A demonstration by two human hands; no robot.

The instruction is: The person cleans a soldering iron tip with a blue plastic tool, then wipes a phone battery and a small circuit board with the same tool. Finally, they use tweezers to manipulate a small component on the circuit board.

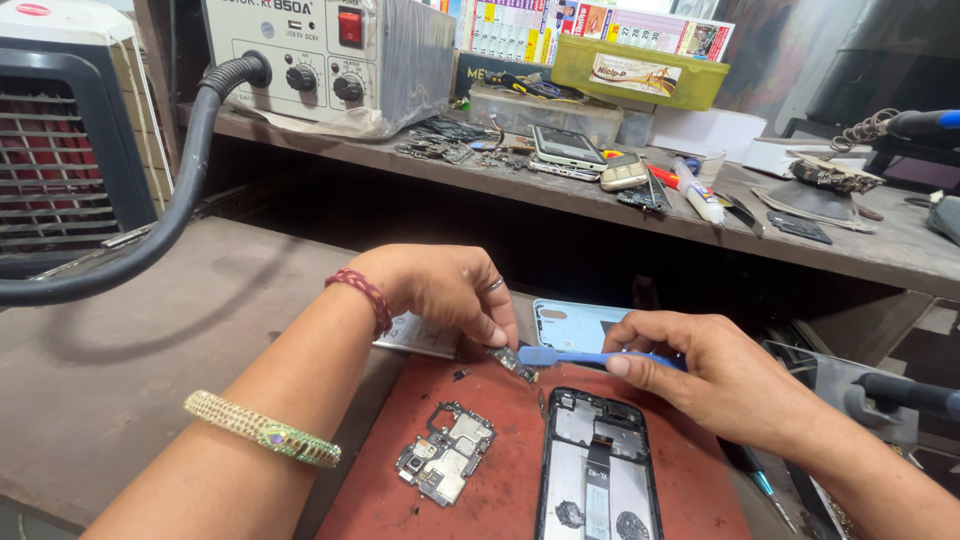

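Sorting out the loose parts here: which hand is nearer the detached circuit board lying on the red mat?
Left. The left hand is just above the circuit board on the red mat; the right hand sits farther right, past the opened phone frame.

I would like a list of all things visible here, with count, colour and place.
small circuit piece: one, dark, pinched over red mat
plastic pry tool: one, blue, its tip beside that piece
red mat: one, on bench
circuit board: one, silver-grey, mat left
opened phone frame: one, black, mat centre
back cover: one, light blue, behind mat
hot-air station: one, cream, shelf
hose: one, black, left
left hand: holds piece
right hand: holds tool
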